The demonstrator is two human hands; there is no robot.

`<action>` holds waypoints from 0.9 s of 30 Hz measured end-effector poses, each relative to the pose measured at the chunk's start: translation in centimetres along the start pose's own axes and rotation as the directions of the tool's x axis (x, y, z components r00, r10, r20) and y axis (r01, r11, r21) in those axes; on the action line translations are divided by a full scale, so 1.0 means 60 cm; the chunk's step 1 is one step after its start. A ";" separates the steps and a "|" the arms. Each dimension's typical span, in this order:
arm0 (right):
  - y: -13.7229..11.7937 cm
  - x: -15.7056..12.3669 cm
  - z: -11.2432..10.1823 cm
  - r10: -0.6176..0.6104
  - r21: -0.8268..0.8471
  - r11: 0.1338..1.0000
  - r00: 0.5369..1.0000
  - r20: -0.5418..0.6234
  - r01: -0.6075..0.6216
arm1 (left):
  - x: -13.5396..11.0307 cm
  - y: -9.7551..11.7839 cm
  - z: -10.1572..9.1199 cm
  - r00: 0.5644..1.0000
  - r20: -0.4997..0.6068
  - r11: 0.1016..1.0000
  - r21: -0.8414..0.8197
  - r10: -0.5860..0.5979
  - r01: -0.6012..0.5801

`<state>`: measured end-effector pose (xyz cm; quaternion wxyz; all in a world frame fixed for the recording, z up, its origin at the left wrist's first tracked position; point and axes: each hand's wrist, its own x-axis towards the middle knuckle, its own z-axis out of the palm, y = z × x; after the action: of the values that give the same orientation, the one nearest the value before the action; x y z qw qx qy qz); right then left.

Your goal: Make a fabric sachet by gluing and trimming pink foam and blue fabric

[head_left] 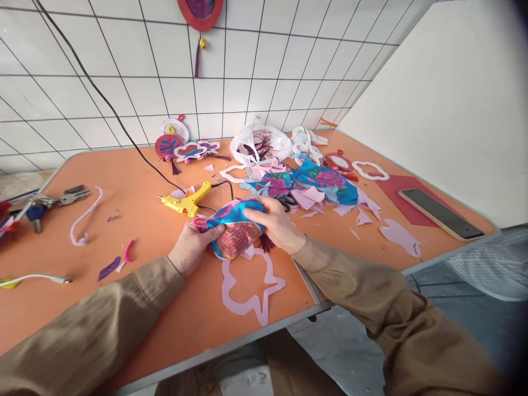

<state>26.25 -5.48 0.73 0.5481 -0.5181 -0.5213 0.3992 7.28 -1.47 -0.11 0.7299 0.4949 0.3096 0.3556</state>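
Observation:
Between my two hands, above the orange table, is a blue brocade fabric ornament with a pink and gold pattern. My left hand pinches its left edge, thumb on top, beside a small pink loop. On the right side my right hand grips the upper edge, its thumb lying over the blue cloth. A dark red tassel shows under the right hand. Just below lies a pink cloud-shaped paper frame. A yellow glue gun rests on the table behind my left hand.
Blue floral fabric and pink scraps lie at the back right, near a white plastic bag. Finished-looking ornaments stand by the tiled wall. A phone is at the right, keys at the left. A black cord hangs across the wall.

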 end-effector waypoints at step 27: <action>0.014 -0.013 -0.009 -0.773 -0.481 0.105 0.376 0.511 0.871 | 0.005 -0.006 -0.005 0.976 -0.209 0.988 -0.121 0.069 -0.096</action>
<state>26.75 -6.20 -0.16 0.4000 -0.2730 -0.8584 -0.1694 7.31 -1.16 -0.57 0.7096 0.4196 0.3382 0.4539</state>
